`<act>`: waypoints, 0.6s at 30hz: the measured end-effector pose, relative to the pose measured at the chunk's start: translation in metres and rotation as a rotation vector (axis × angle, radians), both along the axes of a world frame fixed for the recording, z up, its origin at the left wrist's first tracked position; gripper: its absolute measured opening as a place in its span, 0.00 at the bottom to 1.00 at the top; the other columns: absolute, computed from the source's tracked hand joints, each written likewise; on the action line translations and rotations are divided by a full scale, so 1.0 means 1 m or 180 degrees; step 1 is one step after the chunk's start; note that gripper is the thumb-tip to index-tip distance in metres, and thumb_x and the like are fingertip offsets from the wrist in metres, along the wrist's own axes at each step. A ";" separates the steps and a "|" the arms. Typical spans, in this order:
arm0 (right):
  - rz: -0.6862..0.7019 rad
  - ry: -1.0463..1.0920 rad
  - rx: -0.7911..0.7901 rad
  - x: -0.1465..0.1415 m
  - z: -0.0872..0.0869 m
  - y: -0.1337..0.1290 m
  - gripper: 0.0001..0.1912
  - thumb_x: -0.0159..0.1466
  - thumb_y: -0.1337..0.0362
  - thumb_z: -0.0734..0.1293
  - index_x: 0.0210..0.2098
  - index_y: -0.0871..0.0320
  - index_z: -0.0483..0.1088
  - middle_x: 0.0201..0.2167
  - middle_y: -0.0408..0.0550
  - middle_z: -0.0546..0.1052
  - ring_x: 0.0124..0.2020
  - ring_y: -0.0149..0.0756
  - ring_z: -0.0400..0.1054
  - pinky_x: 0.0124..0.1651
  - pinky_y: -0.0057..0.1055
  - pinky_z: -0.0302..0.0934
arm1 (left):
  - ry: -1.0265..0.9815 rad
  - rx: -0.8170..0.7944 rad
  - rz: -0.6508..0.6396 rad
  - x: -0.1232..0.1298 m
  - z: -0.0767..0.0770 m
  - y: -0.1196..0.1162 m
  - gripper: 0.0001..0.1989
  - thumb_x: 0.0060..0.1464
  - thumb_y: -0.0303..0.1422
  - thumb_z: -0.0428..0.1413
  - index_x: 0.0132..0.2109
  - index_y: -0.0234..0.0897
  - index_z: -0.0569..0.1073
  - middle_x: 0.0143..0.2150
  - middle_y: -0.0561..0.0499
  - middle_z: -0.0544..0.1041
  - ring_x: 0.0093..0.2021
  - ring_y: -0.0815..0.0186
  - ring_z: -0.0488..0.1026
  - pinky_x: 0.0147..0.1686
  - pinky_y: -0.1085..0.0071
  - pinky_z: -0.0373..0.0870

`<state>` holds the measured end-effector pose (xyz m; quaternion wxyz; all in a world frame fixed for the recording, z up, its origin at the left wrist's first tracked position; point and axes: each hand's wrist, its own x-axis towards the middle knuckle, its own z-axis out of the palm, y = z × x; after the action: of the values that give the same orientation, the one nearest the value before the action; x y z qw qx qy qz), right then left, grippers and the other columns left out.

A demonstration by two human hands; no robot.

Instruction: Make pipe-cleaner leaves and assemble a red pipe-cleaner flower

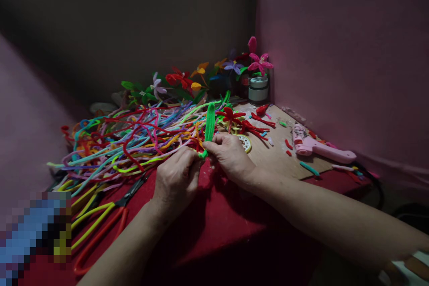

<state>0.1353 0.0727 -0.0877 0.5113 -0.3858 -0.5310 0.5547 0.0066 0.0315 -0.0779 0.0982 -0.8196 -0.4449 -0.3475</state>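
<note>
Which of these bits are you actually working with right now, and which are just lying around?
In hand:
left hand
right hand
green pipe cleaner, pinched at its lower end by both hands

Lying about:
pile of coloured pipe cleaners
pink glue gun
red-handled scissors
finished flowers
jar

Home craft corner, dim, set where a pink wall (342, 44) meets a darker one. Evidence: heap of coloured pipe cleaners (134, 138) on a red cloth (217, 223); finished pipe-cleaner flowers (201, 76) ranked at the back; pink glue gun (318, 147) on a wooden board (281, 156); red-handled scissors (107, 228).
</note>
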 end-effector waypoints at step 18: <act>0.1284 -0.0428 -0.0161 0.001 0.007 -0.016 0.09 0.51 0.67 0.65 0.17 0.61 0.63 0.09 0.36 0.62 0.09 0.21 0.54 0.12 0.20 0.47 | -0.3518 -0.2815 -0.0388 -0.014 0.017 0.018 0.13 0.45 0.39 0.57 0.25 0.33 0.67 0.17 0.57 0.59 0.17 0.77 0.54 0.16 0.78 0.51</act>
<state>0.1359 0.0562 -0.0807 0.3436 -0.3206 -0.6163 0.6319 -0.0076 0.0491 -0.0609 -0.5034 -0.5098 -0.4823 -0.5041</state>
